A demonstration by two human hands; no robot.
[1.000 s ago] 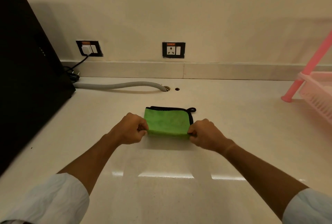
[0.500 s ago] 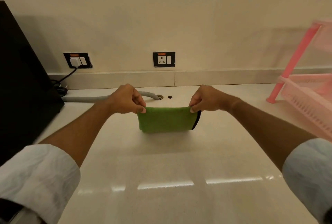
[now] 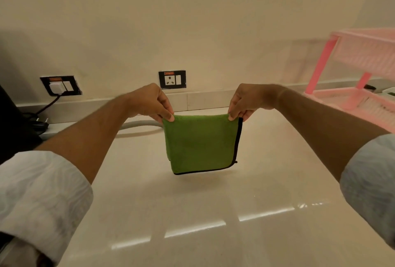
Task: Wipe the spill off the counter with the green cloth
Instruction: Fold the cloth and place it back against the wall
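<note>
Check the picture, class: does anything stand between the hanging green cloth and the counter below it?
Nothing visible does. The green cloth hangs from the left hand and right hand over bare counter; no spill shows either.

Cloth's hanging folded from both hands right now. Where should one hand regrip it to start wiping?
Probably the top folded edge of the green cloth, midway between the left hand and right hand, taken from above. It hangs clear of the counter, layers together, so a central pinch likely keeps them stacked.

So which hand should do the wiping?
Probably the right hand: the only wet-looking specks on the counter glint on its side. Both hands pinch the cloth equally; the left hand could let go.
</note>
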